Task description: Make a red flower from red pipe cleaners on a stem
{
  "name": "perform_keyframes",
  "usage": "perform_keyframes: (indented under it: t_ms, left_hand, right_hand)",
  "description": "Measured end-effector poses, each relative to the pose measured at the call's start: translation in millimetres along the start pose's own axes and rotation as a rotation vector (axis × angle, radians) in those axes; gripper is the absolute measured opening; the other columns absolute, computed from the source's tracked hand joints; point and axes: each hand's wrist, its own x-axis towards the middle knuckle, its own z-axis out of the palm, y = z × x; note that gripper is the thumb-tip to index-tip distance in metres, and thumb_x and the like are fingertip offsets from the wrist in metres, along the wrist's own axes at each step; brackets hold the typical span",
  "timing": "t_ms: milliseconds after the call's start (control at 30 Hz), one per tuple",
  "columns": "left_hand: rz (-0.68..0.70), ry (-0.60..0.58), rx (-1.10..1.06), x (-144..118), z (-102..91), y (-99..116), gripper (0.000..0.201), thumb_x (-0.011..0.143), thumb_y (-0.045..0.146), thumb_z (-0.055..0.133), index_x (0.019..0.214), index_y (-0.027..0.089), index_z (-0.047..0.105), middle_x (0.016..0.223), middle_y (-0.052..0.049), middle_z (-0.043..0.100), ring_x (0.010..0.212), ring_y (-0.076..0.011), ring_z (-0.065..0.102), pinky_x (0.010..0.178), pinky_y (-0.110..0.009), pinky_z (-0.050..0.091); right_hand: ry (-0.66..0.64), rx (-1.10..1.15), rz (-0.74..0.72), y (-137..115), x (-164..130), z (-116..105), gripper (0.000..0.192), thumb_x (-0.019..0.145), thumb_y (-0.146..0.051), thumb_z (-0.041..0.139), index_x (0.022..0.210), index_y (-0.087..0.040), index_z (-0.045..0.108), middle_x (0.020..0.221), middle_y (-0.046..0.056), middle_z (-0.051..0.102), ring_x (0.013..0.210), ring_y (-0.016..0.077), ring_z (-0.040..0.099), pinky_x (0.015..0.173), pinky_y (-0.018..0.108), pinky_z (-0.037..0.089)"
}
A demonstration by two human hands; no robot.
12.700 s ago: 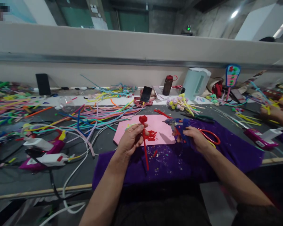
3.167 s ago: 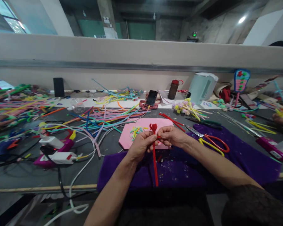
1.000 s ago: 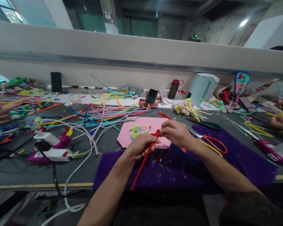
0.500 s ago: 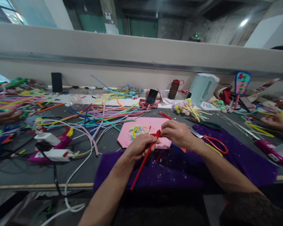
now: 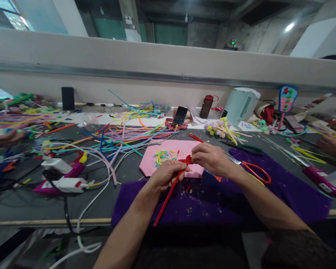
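Left hand [image 5: 168, 175]: grip closed around the upper part of a long red fuzzy pipe-cleaner stem [image 5: 168, 196], thumb and fingers wrapped tight. The stem slants down and toward the near edge of the table, its lower end over the purple felt cloth [image 5: 212, 203].

Right hand [image 5: 210, 158]: fingertips pinched shut on the small red twisted knot [image 5: 187, 160] at the stem's top, touching the left hand's fingers. Both hands are held just above the near side of the flat pink foam sheet [image 5: 154, 164], at the middle of the table's near half.

Pink foam sheet: carries a scatter of short yellow, green and red pipe-cleaner offcuts [image 5: 164, 155].

Red-handled scissors [image 5: 250, 170]: lying flat on the purple cloth, just to the right of the right wrist.

Loose multicoloured pipe cleaners [image 5: 123, 136]: a sprawling heap toward the table's left and far side.

Magenta-and-white glue guns [image 5: 63, 175]: two, lying near the left edge, with white cables trailing off the near edge.

Far edge of the dark grey table [image 5: 22, 209]: a black phone [image 5: 180, 115] propped up, a brown bottle with red cap [image 5: 206, 106], a pale green kettle [image 5: 241, 105].

Other people's hands: one at the far left [image 5: 5, 137], one at the far right [image 5: 332, 145], both blurred.
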Motion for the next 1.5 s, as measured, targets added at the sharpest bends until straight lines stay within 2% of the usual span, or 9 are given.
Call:
perform_keyframes:
  t_ms: [400, 800, 933, 1100, 1300, 1500]
  left_hand:
    - [0.016, -0.038, 0.043, -0.5, 0.2, -0.7, 0.024, 0.070, 0.032, 0.056, 0.074, 0.009, 0.062, 0.041, 0.003, 0.051, 0.025, -0.0018, 0.029, 0.027, -0.015, 0.013]
    - [-0.001, -0.020, 0.054, -3.1, 2.9, 1.7, 0.022, 0.071, 0.031, 0.056, 0.072, 0.010, 0.063, 0.039, 0.004, 0.049, 0.025, -0.0015, 0.027, 0.028, -0.016, 0.012]
    - [0.001, -0.032, 0.065, -3.7, 3.7, 2.2, 0.022, 0.071, 0.031, 0.056, 0.072, 0.010, 0.063, 0.038, 0.004, 0.047, 0.025, -0.0018, 0.026, 0.029, -0.017, 0.010]
    - [0.017, -0.045, 0.095, -4.1, 4.7, 2.4, 0.022, 0.072, 0.031, 0.055, 0.067, 0.011, 0.063, 0.036, 0.004, 0.045, 0.026, -0.0029, 0.027, 0.031, -0.019, 0.013]
    - [0.014, -0.060, 0.120, -4.9, 6.5, 3.8, 0.022, 0.071, 0.030, 0.056, 0.059, 0.012, 0.061, 0.034, 0.004, 0.043, 0.027, -0.0039, 0.028, 0.032, -0.020, 0.015]
    - [0.005, -0.054, 0.132, -4.0, 5.2, 2.8, 0.021, 0.072, 0.030, 0.055, 0.064, 0.012, 0.063, 0.036, 0.004, 0.044, 0.028, -0.0037, 0.029, 0.032, -0.020, 0.016]
  right_hand:
    - [-0.032, -0.003, -0.003, 2.6, -0.7, 2.9, 0.018, 0.087, -0.026, 0.047, 0.083, -0.020, 0.063, 0.091, 0.005, 0.061, 0.085, 0.0151, 0.052, 0.073, 0.028, 0.043]
    - [-0.028, 0.152, 0.027, 2.5, 0.6, -1.8, 0.013, 0.085, -0.022, 0.050, 0.082, -0.019, 0.063, 0.090, 0.005, 0.059, 0.086, 0.0142, 0.052, 0.075, 0.028, 0.043]
    - [-0.070, 0.207, 0.032, 0.7, 1.4, -7.9, 0.012, 0.084, -0.020, 0.051, 0.081, -0.019, 0.063, 0.092, 0.006, 0.058, 0.090, 0.0144, 0.051, 0.079, 0.030, 0.043]
    - [-0.111, 0.181, 0.032, 0.2, 2.0, -11.2, 0.010, 0.083, -0.018, 0.052, 0.081, -0.019, 0.062, 0.094, 0.006, 0.057, 0.091, 0.0152, 0.050, 0.078, 0.031, 0.043]
    - [-0.091, 0.129, 0.006, 1.1, -0.1, -7.6, 0.010, 0.082, -0.018, 0.053, 0.081, -0.020, 0.062, 0.095, 0.005, 0.056, 0.090, 0.0157, 0.049, 0.076, 0.031, 0.043]
    - [-0.065, 0.120, -0.003, 1.5, 0.0, -3.5, 0.011, 0.081, -0.019, 0.053, 0.079, -0.019, 0.064, 0.092, 0.005, 0.057, 0.087, 0.0154, 0.051, 0.074, 0.029, 0.043]
